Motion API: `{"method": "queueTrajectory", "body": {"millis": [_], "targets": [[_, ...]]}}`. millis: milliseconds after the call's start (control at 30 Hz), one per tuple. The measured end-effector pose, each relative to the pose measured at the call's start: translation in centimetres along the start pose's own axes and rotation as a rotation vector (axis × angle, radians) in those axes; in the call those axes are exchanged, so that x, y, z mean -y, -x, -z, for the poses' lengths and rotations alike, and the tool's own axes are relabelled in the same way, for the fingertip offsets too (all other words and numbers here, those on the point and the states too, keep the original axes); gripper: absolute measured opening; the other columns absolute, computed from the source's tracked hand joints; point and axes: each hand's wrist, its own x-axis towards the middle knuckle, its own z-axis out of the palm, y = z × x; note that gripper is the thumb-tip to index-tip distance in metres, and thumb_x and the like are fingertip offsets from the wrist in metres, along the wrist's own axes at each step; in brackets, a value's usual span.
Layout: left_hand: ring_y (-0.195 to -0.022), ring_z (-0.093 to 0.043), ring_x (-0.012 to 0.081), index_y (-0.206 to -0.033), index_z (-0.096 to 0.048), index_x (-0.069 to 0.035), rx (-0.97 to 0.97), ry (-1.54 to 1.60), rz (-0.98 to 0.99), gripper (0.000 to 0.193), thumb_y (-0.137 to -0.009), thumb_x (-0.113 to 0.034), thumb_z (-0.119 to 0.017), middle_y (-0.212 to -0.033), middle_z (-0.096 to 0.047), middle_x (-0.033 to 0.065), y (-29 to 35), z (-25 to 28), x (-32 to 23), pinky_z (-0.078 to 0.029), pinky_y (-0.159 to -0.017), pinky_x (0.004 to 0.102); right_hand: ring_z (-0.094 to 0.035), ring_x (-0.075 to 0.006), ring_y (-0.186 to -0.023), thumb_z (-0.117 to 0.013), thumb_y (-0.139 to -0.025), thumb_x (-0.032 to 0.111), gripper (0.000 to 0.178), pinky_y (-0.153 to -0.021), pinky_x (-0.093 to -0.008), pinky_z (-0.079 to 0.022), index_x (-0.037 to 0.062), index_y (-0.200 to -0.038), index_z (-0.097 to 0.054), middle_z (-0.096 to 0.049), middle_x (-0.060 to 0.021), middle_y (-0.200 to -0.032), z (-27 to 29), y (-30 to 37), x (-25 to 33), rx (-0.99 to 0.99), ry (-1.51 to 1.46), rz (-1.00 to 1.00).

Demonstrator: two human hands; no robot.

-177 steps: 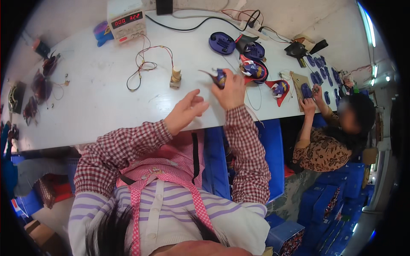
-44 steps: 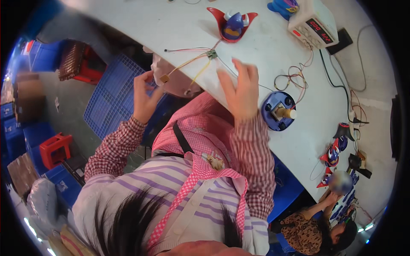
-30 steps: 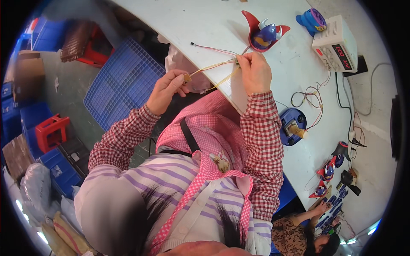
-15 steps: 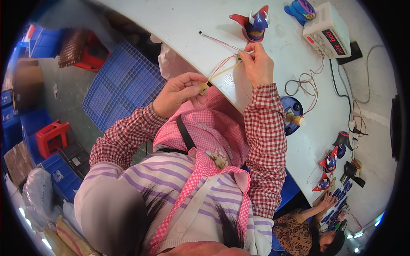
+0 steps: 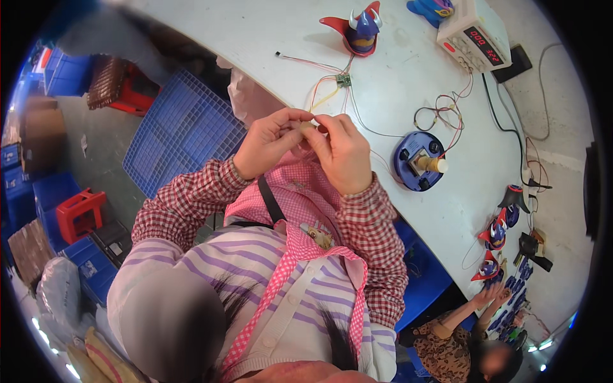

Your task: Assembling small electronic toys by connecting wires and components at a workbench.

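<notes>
At mid-frame, right hand (image 5: 345, 155), now off the circuit board (image 5: 344, 81) at upper centre, is joining left hand (image 5: 268, 142), which is pinching a small tan part (image 5: 308, 125), seemingly making it two-handed work, right fingertips bunching close, hold hidden.

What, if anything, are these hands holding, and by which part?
A small tan piece, pinched where the left hand and the right hand meet; it is mostly hidden, so which part is gripped cannot be told.
</notes>
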Motion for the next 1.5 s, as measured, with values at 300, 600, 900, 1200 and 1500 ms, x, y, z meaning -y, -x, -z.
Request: {"method": "queueTrajectory", "body": {"millis": [300, 600, 900, 1200, 1500], "targets": [[-0.066, -0.06, 0.0113, -0.117, -0.047, 0.001, 0.021, 0.095, 0.041, 0.029, -0.088, 0.002, -0.051, -0.089, -0.062, 0.009, 0.2, 0.4, 0.1, -0.051, -0.061, 0.0192, -0.052, -0.018, -0.058, -0.064, -0.083, 0.009, 0.014, -0.053, -0.027, -0.043, 0.0, -0.094, -0.061, -0.058, -0.0077, -0.078, -2.0, 1.0, -0.8, -0.044, -0.046, -0.013], [-0.066, -0.059, 0.0121, -0.117, -0.047, 0.001, -0.061, -0.015, 0.077, 0.028, -0.09, -0.001, -0.051, -0.087, -0.061, 0.0089, -0.4, 4.0, 0.5, -0.051, -0.062, 0.0197, -0.056, -0.0167, -0.062, -0.068, -0.083, 0.018, 0.024, -0.057, -0.0252, -0.046, -0.0007, -0.095, -0.06, -0.061, -0.0103, -0.083, -4.5, 5.7, -2.3, 0.159, -0.227, -0.461], [-0.075, -0.056, 0.0163, -0.116, -0.054, -0.004, -0.121, -0.545, -0.067, 0.029, -0.087, -0.006, -0.054, -0.087, -0.057, 0.0076, -1.0, 5.4, 0.6, -0.049, -0.07, 0.0244, -0.054, -0.0103, -0.061, -0.07, -0.081, 0.021, 0.031, -0.053, -0.0181, -0.043, 0.0028, -0.103, -0.057, -0.06, -0.0045, -0.08, -10.5, 4.2, -7.2, 0.249, -0.753, -0.82], [-0.092, -0.045, 0.0225, -0.113, -0.061, -0.011, 0.22, -1.254, -0.76, 0.027, -0.086, -0.012, -0.057, -0.102, -0.05, 0.008, -12.2, 2.7, -1.8, -0.042, -0.081, 0.0311, -0.05, -0.0056, -0.06, -0.066, -0.084, 0.017, 0.025, -0.053, -0.0146, -0.04, 0.0044, -0.105, -0.059, -0.059, -0.0013, -0.078, -8.0, 4.4, -5.5, 0.273, -0.911, -0.808], [-0.092, -0.046, 0.022, -0.092, -0.062, -0.009, 0.571, -1.134, -0.559, 0.008, -0.085, -0.011, -0.057, -0.099, -0.052, 0.0062, -16.8, 3.0, -2.2, -0.041, -0.082, 0.0312, -0.051, -0.0079, -0.06, -0.06, -0.089, 0.013, 0.018, -0.054, -0.0148, -0.04, 0.0002, -0.103, -0.061, -0.062, -0.0056, -0.08, -6.0, 7.2, -6.1, 0.145, -1.135, -0.886]]}}
